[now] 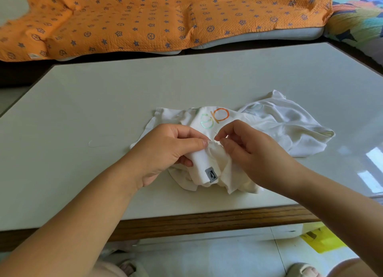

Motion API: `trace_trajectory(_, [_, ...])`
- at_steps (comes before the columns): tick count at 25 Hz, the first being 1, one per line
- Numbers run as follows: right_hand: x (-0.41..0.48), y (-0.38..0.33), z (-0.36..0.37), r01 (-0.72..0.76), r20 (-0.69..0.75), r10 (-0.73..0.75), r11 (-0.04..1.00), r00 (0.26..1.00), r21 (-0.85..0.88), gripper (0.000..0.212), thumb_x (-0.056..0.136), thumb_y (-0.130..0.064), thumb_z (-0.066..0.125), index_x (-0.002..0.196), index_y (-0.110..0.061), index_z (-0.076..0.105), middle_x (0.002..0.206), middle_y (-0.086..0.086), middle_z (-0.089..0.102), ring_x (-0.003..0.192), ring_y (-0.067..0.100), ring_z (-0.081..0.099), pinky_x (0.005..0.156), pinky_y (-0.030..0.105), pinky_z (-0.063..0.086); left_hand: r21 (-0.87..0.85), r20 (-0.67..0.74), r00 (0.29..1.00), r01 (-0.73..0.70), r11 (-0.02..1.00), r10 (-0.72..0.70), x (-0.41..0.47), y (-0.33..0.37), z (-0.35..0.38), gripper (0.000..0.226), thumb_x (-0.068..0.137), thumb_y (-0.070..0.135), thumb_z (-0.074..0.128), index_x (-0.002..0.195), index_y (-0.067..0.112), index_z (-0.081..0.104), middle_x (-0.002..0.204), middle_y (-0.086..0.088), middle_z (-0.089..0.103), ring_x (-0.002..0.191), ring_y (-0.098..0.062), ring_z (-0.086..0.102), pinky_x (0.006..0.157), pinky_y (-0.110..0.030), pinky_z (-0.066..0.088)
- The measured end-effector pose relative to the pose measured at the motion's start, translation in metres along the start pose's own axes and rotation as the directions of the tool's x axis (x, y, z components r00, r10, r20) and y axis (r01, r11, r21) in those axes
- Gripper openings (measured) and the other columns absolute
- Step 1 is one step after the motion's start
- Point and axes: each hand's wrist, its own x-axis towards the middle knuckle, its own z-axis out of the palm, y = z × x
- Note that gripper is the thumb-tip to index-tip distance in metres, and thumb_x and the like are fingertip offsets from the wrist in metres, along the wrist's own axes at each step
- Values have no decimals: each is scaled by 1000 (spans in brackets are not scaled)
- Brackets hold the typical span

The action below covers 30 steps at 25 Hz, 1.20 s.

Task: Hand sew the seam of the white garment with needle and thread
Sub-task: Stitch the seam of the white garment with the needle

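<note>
Item, far left: the table (83,111), pale glossy top, its left edge running diagonally away from me; wide bare surface between that edge and my hands. Item: a thin pale loop of thread (97,142), lying loose on the top, well apart from the cloth. Item: my left hand (163,152), fingers and thumb curled, pinching a raised fold of the white garment (290,131) at its seam. Item: the garment itself, bunched on the table's near middle, printed letters (217,116) facing up on its far side, a small grey label (211,174) on the fold hanging toward me. Item: the needle (215,133), a short length showing, tilted up and away, just above the pinched fold. Item: my right hand (252,152), thumb and forefinger closed on the needle, other fingers curled, close beside the left thumb tip. Rightward, the garment spreads flat, stopping short of the table's right edge, with bare top beyond it. Near edge: a brown wooden rim (207,220). Far edge: an orange patterned quilt (145,17); at its right, a many-coloured blanket (356,17). Low right, on the floor: something yellow (321,241), kind not clear.
</note>
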Motion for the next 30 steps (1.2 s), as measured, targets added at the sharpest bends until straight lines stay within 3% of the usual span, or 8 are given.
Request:
trace_trajectory(3, [0, 1, -4, -15, 15, 15, 1000, 1000, 7, 13, 99, -19, 49, 98, -25, 60, 77, -2, 65, 67, 7, 53, 62, 14, 40, -3, 0, 1000, -6, 1000, 6, 0, 0, -2, 9, 87, 8, 67, 83, 13, 74, 74, 3, 72, 66, -4, 64, 56, -20, 51])
trace_trajectory(8, [0, 2, -8, -13, 72, 13, 1000, 997, 1, 14, 97, -25, 52, 92, -30, 64, 83, 9, 66, 76, 24, 56, 64, 30, 43, 41, -15, 999, -28, 999, 28, 1, -1, -3, 8, 87, 11, 68, 83, 15, 74, 73, 7, 71, 67, -3, 64, 58, -20, 52])
trace_trajectory(14, [-2, 1, -10, -20, 107, 19, 1000, 994, 8, 15, 96, -26, 55, 86, -29, 67, 80, -1, 68, 77, 18, 58, 66, 23, 45, 68, -30, 999, -35, 997, 37, 0, -1, -2, 8, 87, 13, 69, 83, 17, 74, 72, 9, 71, 65, -1, 63, 56, -18, 50])
trace_trajectory(19, [-1, 3, -9, -29, 115, 22, 998, 993, 63, 15, 96, -25, 54, 87, -28, 66, 84, 2, 68, 82, 22, 59, 72, 29, 46, 72, -29, 999, -35, 997, 37, 1, -1, -3, 7, 87, 14, 69, 85, 17, 74, 72, 10, 71, 65, 1, 63, 55, -17, 49])
trace_trajectory(27, [0, 2, -9, -51, 107, 45, 998, 993, 47, 16, 97, -24, 54, 86, -28, 65, 81, -3, 67, 77, 16, 59, 67, 21, 45, 66, -25, 999, -37, 997, 39, 1, -1, -4, 7, 87, 14, 68, 85, 17, 74, 72, 10, 71, 65, 1, 62, 55, -16, 49])
trace_trajectory(30, [0, 1, -10, -64, 100, 57, 996, 993, 63, 16, 96, -22, 55, 86, -28, 65, 78, -7, 66, 70, 4, 55, 64, 13, 43, 60, -22, 999, -39, 997, 40, 1, -1, -4, 8, 87, 13, 68, 85, 17, 73, 70, 12, 70, 62, 2, 62, 53, -15, 48])
